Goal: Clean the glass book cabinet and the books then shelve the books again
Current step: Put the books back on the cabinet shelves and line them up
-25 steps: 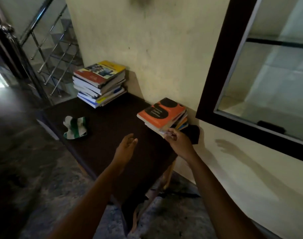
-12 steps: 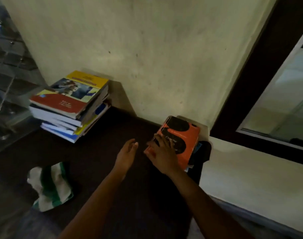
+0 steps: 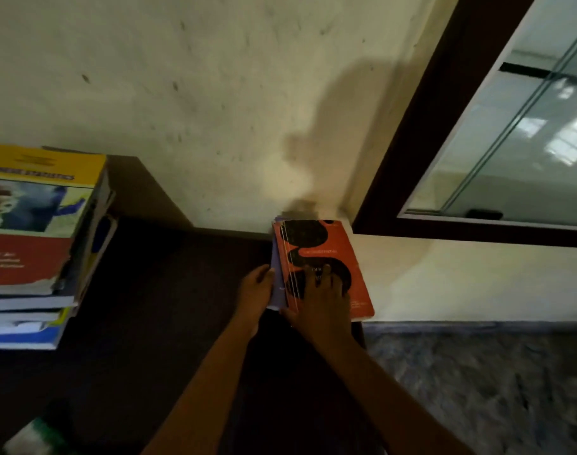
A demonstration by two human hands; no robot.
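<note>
Both hands have reached the orange book topping a small stack at the dark table's far right corner, beside the glass cabinet. The right hand lies flat on its cover, fingers spread. The left hand touches the stack's left side; I cannot tell whether it grips.

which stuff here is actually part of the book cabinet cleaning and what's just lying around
Job: small book stack topped by an orange-and-black cover; tall book stack at left; dark-framed glass cabinet; green-and-white cloth.
Just there: dark wooden table; grey speckled floor.
</note>
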